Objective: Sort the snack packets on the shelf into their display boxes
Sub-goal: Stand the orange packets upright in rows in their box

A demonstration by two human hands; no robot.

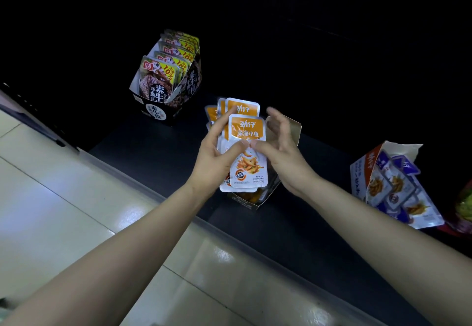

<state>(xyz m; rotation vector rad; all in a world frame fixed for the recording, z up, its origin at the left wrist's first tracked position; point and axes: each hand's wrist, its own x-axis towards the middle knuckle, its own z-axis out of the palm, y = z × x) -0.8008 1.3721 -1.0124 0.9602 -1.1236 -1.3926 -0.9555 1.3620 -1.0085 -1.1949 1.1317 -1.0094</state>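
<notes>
Step in hand is loading: your left hand (217,154) grips a fanned stack of orange fish packets (246,131) just above their open display box (255,201), fingers curled behind it. Your right hand (281,152) rests only its thumb tip on the front packet, fingers loosely spread. Next, square the stack and lower it straight between the box walls, minding the raised flap at the right and the shelf (153,147) lip just beside the box. Free room lies toward the black beef-packet box (163,111) and the tipped blue-packet box (362,172).
</notes>
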